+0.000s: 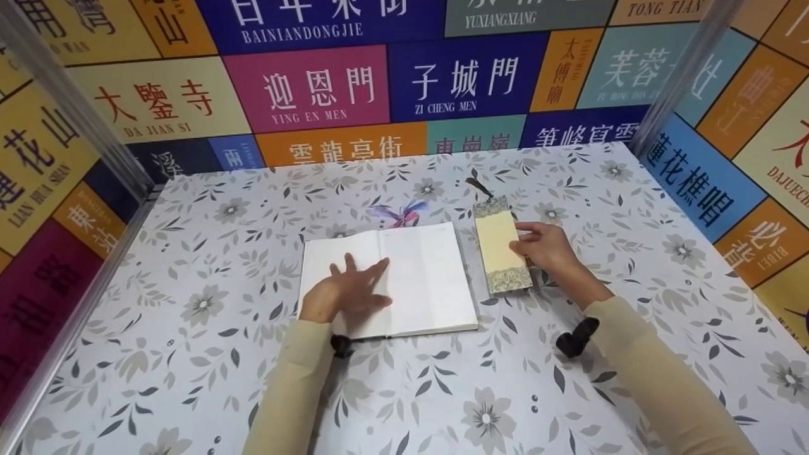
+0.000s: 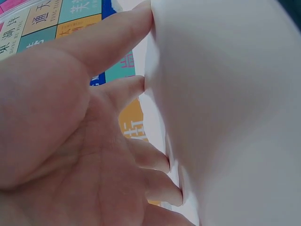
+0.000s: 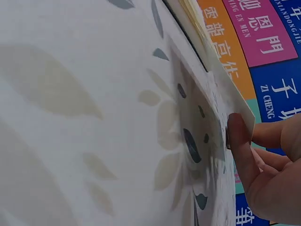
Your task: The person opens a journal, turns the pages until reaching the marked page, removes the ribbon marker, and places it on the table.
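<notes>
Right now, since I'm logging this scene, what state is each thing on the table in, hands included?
Notebook: open, lying on the table.
Bookmark: tilted, at least partly lifted, held by its right edge.
Tassel: attached, extending from the bookmark's far end.
Left hand: fingers spread, touching the pages.
Right hand: pinching the bookmark.

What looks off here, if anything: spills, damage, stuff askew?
Nothing stands out: no spill or damage visible. The book lies open under the left hand. The bookmark is tilted off the table, but the right hand pinches its edge, so that looks normal.
</notes>
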`<state>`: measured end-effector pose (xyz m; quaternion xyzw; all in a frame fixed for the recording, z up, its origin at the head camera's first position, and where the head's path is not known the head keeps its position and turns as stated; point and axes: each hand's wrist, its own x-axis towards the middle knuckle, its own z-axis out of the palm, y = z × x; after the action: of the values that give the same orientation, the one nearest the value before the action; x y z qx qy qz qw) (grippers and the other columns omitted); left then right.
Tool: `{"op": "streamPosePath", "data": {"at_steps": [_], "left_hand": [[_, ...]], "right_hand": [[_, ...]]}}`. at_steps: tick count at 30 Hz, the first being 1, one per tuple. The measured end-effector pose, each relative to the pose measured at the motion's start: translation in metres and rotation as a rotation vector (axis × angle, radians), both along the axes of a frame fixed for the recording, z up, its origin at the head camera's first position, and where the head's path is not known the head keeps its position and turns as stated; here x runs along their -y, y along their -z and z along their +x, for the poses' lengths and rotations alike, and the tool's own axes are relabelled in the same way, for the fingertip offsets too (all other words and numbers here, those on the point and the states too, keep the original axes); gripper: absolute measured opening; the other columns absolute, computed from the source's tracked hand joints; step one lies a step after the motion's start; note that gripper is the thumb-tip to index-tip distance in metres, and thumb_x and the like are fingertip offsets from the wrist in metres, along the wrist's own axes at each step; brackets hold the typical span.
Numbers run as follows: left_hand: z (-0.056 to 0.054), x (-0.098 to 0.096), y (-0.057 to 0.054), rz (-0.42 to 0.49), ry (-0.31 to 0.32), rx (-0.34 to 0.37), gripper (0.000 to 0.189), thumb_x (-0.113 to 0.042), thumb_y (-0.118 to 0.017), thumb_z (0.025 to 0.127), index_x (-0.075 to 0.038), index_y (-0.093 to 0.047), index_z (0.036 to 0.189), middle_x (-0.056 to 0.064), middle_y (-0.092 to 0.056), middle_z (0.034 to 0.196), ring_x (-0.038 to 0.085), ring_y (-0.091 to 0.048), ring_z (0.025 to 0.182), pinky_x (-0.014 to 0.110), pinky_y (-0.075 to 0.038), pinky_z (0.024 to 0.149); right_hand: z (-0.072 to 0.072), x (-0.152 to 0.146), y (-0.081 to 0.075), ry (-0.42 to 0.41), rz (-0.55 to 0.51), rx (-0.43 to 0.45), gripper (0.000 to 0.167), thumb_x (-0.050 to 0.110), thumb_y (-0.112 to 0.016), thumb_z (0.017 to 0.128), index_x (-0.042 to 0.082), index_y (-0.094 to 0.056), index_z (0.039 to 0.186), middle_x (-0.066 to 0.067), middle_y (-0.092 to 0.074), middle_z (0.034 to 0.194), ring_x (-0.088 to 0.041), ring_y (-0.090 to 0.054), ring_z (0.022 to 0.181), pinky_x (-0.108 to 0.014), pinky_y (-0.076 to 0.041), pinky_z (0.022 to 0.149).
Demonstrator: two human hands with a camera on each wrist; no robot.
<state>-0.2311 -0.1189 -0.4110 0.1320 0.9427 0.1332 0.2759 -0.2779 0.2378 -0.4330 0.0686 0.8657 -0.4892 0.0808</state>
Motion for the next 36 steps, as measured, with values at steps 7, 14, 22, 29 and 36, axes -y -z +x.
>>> {"op": "streamPosePath", "data": {"at_steps": [7,14,22,29,36], "left_hand": [[0.0,0.001,-0.001,-0.005,0.013,-0.011,0.083,-0.05,-0.054,0.099,-0.023,-0.009,0.163,0.047,0.007,0.155,0.073,-0.002,0.139,0.079,-0.012,0.114],[-0.003,0.001,0.0,0.019,-0.013,0.008,0.083,-0.049,-0.055,0.098,-0.024,-0.01,0.163,0.045,0.01,0.156,0.071,0.003,0.141,0.08,-0.013,0.113],[-0.001,0.0,0.0,0.005,-0.017,-0.007,0.082,-0.05,-0.056,0.098,-0.025,-0.011,0.162,0.045,0.007,0.157,0.071,-0.001,0.141,0.079,-0.017,0.113],[-0.002,0.0,0.0,0.0,0.01,-0.033,0.082,-0.051,-0.054,0.098,-0.022,-0.011,0.163,0.046,0.006,0.156,0.069,0.001,0.142,0.077,-0.007,0.116],[-0.001,-0.001,0.001,-0.006,-0.013,-0.012,0.083,-0.052,-0.055,0.098,-0.026,-0.01,0.163,0.044,0.008,0.157,0.071,0.0,0.141,0.079,-0.018,0.112]], "right_hand": [[0.011,-0.002,0.006,-0.07,0.107,0.001,0.056,0.016,-0.065,0.095,0.0,-0.048,0.147,-0.026,-0.06,0.128,-0.003,-0.059,0.068,-0.019,-0.051,0.059],[0.02,0.002,0.0,-0.152,0.186,0.041,0.06,0.015,-0.065,0.095,-0.004,-0.042,0.147,-0.027,-0.06,0.124,-0.007,-0.062,0.068,-0.026,-0.059,0.056],[0.022,0.008,-0.006,-0.193,0.294,0.025,0.057,0.012,-0.065,0.094,-0.012,-0.044,0.142,-0.028,-0.061,0.118,-0.014,-0.061,0.076,-0.024,-0.053,0.056],[0.021,0.013,-0.013,-0.24,0.452,0.032,0.056,0.013,-0.063,0.094,-0.015,-0.045,0.139,-0.036,-0.054,0.135,-0.031,-0.059,0.093,-0.038,-0.05,0.081],[0.023,0.014,-0.014,-0.256,0.496,0.028,0.046,0.013,-0.062,0.094,-0.014,-0.052,0.129,-0.035,-0.061,0.121,-0.027,-0.06,0.079,-0.033,-0.049,0.068]]}}
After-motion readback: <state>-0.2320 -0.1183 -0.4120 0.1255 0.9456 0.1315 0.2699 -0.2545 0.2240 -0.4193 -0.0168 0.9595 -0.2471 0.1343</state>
